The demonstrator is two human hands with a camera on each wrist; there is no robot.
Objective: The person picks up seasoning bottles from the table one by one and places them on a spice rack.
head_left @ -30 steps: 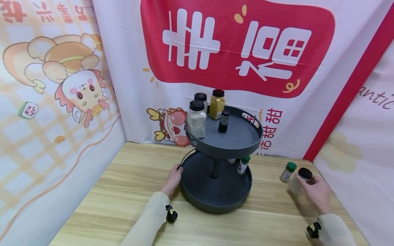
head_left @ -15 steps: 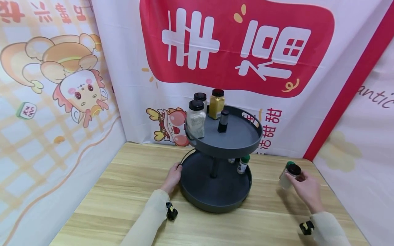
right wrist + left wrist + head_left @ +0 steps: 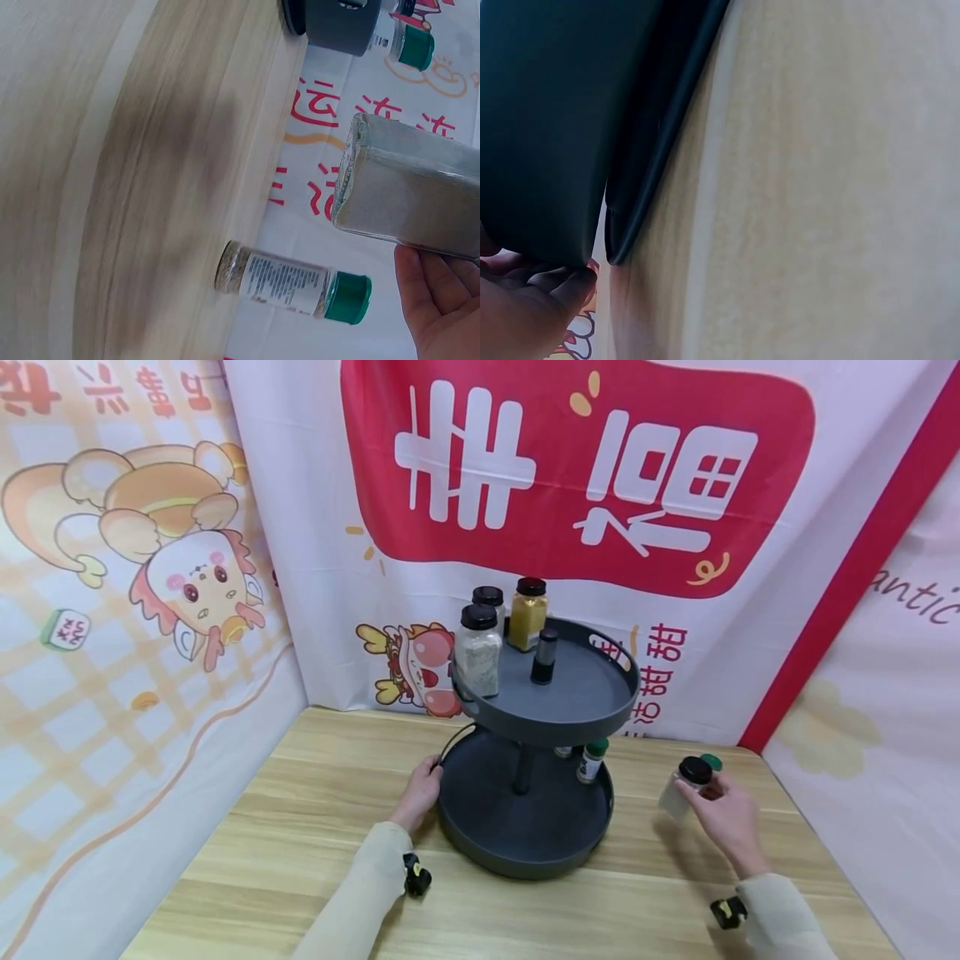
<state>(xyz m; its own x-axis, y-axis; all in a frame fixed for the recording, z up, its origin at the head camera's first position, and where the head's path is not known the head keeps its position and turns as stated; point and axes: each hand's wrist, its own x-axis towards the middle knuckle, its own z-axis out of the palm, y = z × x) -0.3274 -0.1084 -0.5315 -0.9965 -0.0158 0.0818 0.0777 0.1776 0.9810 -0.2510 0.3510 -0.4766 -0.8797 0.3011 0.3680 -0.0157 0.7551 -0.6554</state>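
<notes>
My left hand [image 3: 420,793] grips the left rim of the lower tier of a dark grey two-tier turntable rack [image 3: 525,860]. In the left wrist view, its fingers [image 3: 562,289] curl at the edge of the dark wall. To the right, my right hand [image 3: 726,822] holds a square glass spice jar [image 3: 678,797] with a black lid, lifted off the table and tilted. Grey-beige powder fills this jar [image 3: 412,191] in the right wrist view. Just behind it stands a green-capped spice bottle [image 3: 289,283], mostly hidden in the head view.
On the upper tier stand a jar of pale contents [image 3: 478,656], a yellow spice jar [image 3: 528,618], another black-lidded jar [image 3: 489,597] and a small black shaker [image 3: 544,658]. A green-capped bottle [image 3: 591,764] sits at the lower tier's back right. Printed cloth [image 3: 315,527] hangs behind the wooden table [image 3: 337,777].
My right hand has carried the black-lidded jar leftward toward the rack, passing in front of the green-capped bottle. My left hand has stayed on the rim.
</notes>
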